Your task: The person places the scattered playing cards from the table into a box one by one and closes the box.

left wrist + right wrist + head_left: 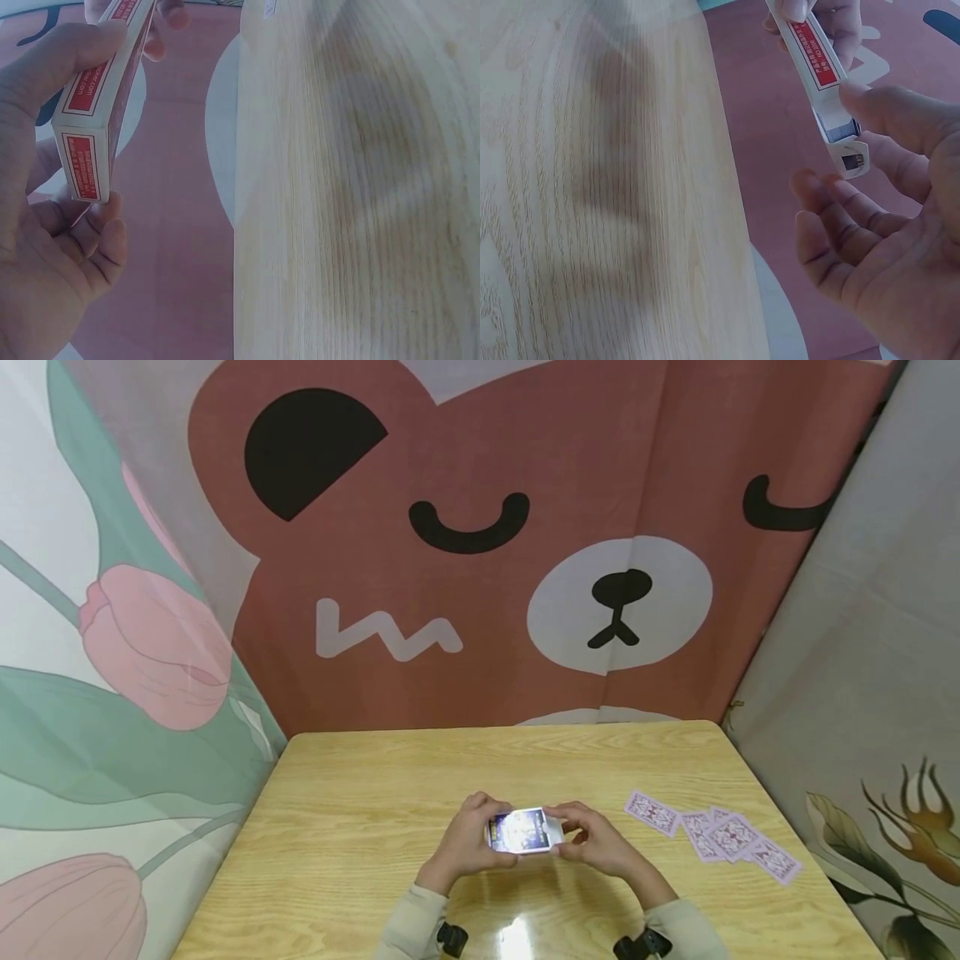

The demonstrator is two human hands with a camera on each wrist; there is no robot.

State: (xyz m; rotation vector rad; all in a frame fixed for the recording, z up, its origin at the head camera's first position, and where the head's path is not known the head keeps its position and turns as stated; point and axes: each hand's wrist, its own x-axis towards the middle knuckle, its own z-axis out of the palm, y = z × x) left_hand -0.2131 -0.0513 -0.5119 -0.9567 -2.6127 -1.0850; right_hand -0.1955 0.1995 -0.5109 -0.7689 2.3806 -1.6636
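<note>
A playing card box (521, 832) is held up over the table in both hands, glossy face upward. My left hand (468, 843) grips its left end, thumb along the red and white side of the box (79, 97) and fingers under the far edge. At the other end, my right hand (597, 843) pinches the box between thumb and index finger. The right wrist view shows that end of the card box (819, 71) open, its flap (853, 160) bent out and the stacked card edges (841, 130) showing inside. The remaining right fingers are loosely curled below.
Several purple-backed playing cards (731, 837) lie spread and partly overlapping on the right of the wooden table (360, 810). A bear-print curtain (480, 585) hangs along the far edge, with flowered curtains (862, 693) at the sides.
</note>
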